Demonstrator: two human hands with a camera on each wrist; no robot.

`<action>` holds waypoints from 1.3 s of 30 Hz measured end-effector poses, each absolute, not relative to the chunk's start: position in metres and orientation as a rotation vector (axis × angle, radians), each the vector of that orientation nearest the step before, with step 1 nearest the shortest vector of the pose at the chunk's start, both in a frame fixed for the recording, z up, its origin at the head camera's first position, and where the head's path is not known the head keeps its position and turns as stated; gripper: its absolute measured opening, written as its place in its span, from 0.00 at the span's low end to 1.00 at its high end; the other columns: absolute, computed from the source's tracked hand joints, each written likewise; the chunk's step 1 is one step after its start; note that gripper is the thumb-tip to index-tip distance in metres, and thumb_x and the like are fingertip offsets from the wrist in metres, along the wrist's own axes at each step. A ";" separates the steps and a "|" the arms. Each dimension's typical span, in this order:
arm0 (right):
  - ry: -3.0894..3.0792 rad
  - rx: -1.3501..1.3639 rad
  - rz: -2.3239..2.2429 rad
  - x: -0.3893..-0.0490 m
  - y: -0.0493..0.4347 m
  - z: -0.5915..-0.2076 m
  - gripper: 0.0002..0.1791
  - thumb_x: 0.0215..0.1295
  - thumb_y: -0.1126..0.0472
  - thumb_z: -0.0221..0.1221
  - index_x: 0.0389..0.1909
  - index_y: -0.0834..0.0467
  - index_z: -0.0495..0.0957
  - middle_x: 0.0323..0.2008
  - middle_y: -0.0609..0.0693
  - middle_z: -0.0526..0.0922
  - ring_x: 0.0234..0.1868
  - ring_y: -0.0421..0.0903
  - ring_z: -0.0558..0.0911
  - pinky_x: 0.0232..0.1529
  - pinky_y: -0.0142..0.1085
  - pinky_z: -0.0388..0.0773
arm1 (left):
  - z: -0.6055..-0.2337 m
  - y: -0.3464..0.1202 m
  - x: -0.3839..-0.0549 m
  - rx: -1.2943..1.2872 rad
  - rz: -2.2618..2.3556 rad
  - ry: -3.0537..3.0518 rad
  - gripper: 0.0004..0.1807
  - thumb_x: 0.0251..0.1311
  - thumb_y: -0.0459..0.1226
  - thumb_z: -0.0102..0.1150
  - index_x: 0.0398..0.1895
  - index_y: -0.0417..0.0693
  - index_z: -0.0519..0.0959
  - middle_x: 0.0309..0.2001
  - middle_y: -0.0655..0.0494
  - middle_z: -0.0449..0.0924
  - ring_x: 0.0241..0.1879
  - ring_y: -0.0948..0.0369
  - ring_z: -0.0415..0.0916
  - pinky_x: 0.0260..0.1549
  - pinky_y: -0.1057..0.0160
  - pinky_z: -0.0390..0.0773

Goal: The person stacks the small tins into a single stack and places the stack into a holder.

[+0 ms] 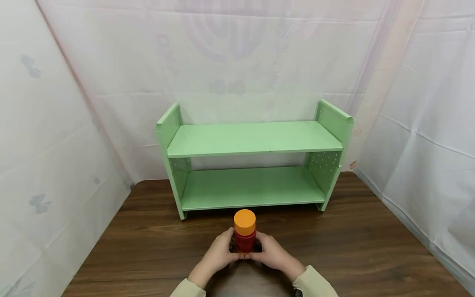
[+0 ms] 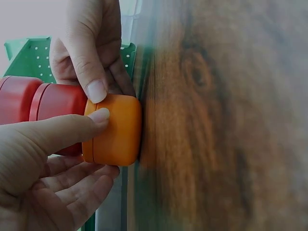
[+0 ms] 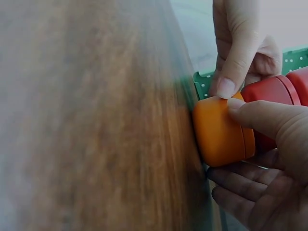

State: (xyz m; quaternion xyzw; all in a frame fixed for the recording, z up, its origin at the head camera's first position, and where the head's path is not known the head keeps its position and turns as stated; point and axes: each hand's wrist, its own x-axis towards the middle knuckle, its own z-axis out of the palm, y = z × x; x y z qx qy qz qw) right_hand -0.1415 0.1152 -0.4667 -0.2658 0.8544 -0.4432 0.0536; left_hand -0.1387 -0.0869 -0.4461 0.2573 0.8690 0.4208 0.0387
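Both my hands close around a small red bottle [image 1: 245, 243] standing upright on the dark wood-grain table [image 1: 371, 255], just in front of the green two-tier shelf [image 1: 252, 140]. My left hand [image 1: 219, 255] curls round its left side, my right hand [image 1: 272, 253] round its right, thumbs pressed near the bottom.

The head view shows an orange cap [image 1: 245, 222] on top. The wrist views show a second orange piece at the base [image 2: 115, 130], resting against the tabletop, with both thumbs meeting on its edge [image 3: 224, 130].

The bottle is a smooth, glossy cylinder with a ribbed shoulder, apparently hard plastic. The orange parts are matte, rounded at the corners and slightly wider than the red body. I judge it stiff and fairly light, unlikely to break, though I cannot tell whether it is full. The slick red wall could slip through dry fingers, so the surest hold seems to be where I have it now: low on the body, fingers wrapped behind, thumbs braced against the step where red meets orange.

The shelf is painted board or metal, flat-surfaced, with rows of small holes in its side panels. Both tiers stand bare behind the bottle. Pale, creased sheeting [image 1: 74, 123] hangs on three sides.
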 end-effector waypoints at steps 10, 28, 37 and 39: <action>2.533 -0.869 -1.324 -0.135 0.119 -0.464 0.23 0.57 0.55 0.67 0.53 0.56 0.74 0.48 0.50 0.82 0.46 0.39 0.81 0.45 0.32 0.78 | -0.441 -0.086 -0.128 0.782 1.191 2.711 0.29 0.41 0.33 0.75 0.49 0.41 0.74 0.43 0.51 0.78 0.40 0.57 0.77 0.38 0.61 0.78; 2.513 -0.878 -1.288 -0.129 0.126 -0.461 0.22 0.56 0.52 0.67 0.50 0.55 0.77 0.44 0.46 0.83 0.43 0.33 0.80 0.43 0.30 0.78 | -0.435 -0.080 -0.121 0.803 1.074 2.740 0.28 0.37 0.36 0.77 0.45 0.41 0.78 0.40 0.53 0.78 0.42 0.56 0.76 0.41 0.57 0.78; 2.479 -0.902 -1.282 -0.128 0.129 -0.458 0.21 0.57 0.52 0.66 0.50 0.54 0.77 0.46 0.44 0.83 0.43 0.32 0.79 0.44 0.30 0.77 | -0.431 -0.078 -0.121 0.804 1.068 2.713 0.29 0.36 0.35 0.78 0.46 0.40 0.77 0.41 0.51 0.78 0.42 0.54 0.77 0.42 0.55 0.78; 2.488 -0.909 -1.273 -0.127 0.129 -0.458 0.21 0.57 0.52 0.67 0.51 0.54 0.77 0.45 0.44 0.83 0.44 0.32 0.79 0.44 0.30 0.77 | -0.430 -0.077 -0.121 0.813 1.062 2.710 0.30 0.36 0.35 0.78 0.47 0.40 0.77 0.42 0.51 0.78 0.43 0.54 0.77 0.42 0.55 0.78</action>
